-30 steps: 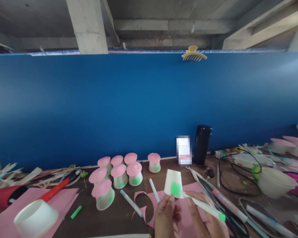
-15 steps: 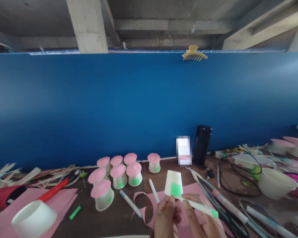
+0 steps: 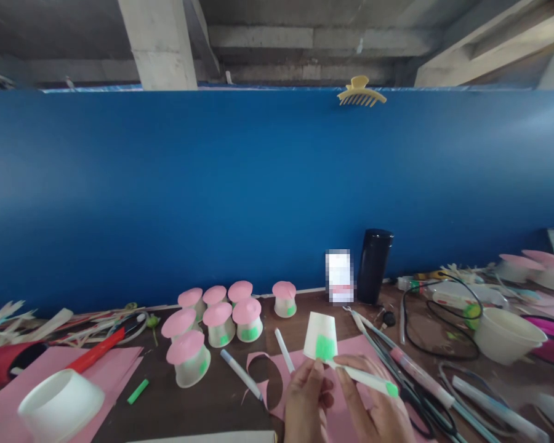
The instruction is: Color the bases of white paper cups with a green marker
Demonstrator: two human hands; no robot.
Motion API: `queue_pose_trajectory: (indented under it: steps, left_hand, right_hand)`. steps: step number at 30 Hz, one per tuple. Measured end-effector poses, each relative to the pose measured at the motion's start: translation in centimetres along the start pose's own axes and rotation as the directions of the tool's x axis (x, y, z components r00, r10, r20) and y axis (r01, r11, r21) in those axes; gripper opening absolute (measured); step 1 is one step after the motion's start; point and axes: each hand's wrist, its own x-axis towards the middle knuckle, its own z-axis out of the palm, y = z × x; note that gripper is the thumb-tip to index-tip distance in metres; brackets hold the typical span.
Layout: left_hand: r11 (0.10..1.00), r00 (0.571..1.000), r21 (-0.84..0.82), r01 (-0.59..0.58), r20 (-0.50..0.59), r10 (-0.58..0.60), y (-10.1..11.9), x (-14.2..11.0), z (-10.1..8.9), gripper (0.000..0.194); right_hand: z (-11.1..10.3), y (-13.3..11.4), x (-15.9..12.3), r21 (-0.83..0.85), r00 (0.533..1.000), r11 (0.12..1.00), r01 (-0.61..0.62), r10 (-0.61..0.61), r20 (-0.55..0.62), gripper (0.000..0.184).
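My left hand [image 3: 307,400] pinches the rim of a white paper cup [image 3: 314,325], tilted with its base upward. A green coloured patch [image 3: 325,349] covers the lower part of the cup's side. In my right hand [image 3: 373,406] is a white marker [image 3: 364,378] with a green end; its tip points at the patch by the rim. Whether the tip touches the paper I cannot tell. Under both hands lies a pink sheet [image 3: 346,418]. Left of them stand several upturned cups [image 3: 221,333] with pink paper discs on top and green patches on their sides.
A white cup [image 3: 62,406] lies on pink sheets at the left, near a green marker cap [image 3: 137,391]. Another marker [image 3: 240,373] lies mid-table. Scissors [image 3: 425,406], a black bottle [image 3: 375,266], cables and a white tub [image 3: 508,335] occupy the right. A blue partition [image 3: 258,184] stands behind.
The whole view has shifted slightly, with the scene a little higher in the picture. Both hands keep hold of the cup and marker in nearly the same pose.
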Motion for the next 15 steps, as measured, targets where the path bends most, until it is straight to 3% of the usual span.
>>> queue_pose_trajectory:
  steps: [15]
  left_hand:
    - [0.999,0.997,0.046,-0.013,0.072,0.01,0.15,-0.24,0.13,0.039]
  right_hand:
    - [-0.15,-0.37,0.04,0.041,0.999,0.999,-0.036,0.035,0.014,0.018]
